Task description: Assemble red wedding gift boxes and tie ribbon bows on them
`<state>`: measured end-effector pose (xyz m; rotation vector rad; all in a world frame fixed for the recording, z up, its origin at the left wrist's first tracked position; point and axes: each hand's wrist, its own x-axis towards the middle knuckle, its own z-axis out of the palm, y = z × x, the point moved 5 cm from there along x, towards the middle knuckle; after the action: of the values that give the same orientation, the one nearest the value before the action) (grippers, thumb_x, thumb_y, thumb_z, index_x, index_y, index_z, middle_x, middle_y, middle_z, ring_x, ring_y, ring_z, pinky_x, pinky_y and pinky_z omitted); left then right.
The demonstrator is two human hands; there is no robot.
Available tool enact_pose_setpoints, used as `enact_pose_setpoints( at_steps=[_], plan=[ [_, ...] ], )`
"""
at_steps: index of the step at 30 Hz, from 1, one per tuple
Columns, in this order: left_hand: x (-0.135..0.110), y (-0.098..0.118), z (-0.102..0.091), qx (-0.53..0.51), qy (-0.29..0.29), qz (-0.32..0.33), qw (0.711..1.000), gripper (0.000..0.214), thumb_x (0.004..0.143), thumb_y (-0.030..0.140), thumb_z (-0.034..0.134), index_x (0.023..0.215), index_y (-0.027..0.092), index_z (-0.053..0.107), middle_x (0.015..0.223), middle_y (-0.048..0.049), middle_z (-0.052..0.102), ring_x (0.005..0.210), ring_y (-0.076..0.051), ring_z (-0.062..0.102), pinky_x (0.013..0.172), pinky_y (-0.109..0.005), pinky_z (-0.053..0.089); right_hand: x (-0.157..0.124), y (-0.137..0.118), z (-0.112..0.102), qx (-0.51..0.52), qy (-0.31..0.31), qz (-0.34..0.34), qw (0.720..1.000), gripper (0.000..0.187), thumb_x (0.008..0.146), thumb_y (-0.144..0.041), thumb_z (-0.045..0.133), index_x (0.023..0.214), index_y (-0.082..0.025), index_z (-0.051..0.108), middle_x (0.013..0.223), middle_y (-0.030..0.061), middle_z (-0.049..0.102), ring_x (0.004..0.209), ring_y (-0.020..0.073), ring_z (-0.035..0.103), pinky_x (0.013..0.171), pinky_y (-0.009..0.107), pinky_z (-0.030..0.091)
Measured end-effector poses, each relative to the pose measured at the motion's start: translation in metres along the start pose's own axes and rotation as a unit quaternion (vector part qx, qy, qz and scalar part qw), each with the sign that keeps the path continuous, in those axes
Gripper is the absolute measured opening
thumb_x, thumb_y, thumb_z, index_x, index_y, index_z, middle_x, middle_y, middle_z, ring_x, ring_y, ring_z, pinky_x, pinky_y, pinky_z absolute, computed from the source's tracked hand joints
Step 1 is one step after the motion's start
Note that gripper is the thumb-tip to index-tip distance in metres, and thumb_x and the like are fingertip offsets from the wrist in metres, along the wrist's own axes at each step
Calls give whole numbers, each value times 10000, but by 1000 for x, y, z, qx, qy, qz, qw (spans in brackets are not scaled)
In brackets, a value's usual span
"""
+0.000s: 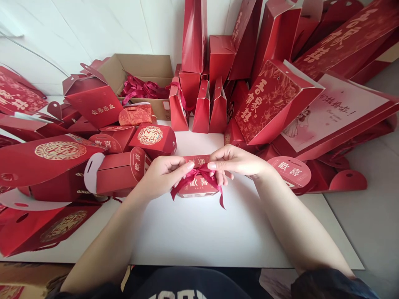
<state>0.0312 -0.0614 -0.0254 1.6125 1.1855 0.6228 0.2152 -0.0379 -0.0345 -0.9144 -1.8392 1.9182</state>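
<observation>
A small red gift box (pixel 199 191) with gold characters sits on the white table in front of me. Across its top a dark red ribbon (pixel 201 170) is tied in a bow, its two tails hanging over the near side. My left hand (pixel 168 172) pinches the bow's left loop between thumb and fingers. On the other side my right hand (pixel 232 162) grips the right loop with thumb and index finger, its other fingers curled beside the box. Part of the box top is hidden behind the bow and fingers.
A cardboard box (pixel 168 77) of loose red ribbons (pixel 145 89) stands at the back. Red gift boxes (pixel 116 172) crowd the left. Tall red bags (pixel 277 99) and more boxes line the back and right. The white table's (pixel 205 241) near edge lies close to my body.
</observation>
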Motion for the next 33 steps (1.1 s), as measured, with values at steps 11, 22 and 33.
enact_pose_setpoints(
  at_steps=[11,22,33],
  plan=[
    [-5,15,0,252,280,120,919,427,890,309,556,580,161,301,506,54,273,500,-69,248,509,-243,240,11,5,-1,56,66,-38,996,348,867,-454,655,697,-166,558,562,4,697,430,103,618,434,197,494],
    [6,-10,-5,-50,162,8,986,426,861,409,597,566,170,404,518,43,356,482,-79,330,478,-235,265,14,9,-2,86,65,-57,993,319,870,-422,653,700,-164,572,537,0,681,407,102,585,417,209,474],
    [22,-33,2,-264,236,59,933,410,821,443,667,580,164,485,603,21,449,565,-97,417,562,-235,351,17,18,-12,131,126,-98,978,328,875,-424,649,685,-162,589,498,-20,631,398,96,555,416,209,441]
  ],
)
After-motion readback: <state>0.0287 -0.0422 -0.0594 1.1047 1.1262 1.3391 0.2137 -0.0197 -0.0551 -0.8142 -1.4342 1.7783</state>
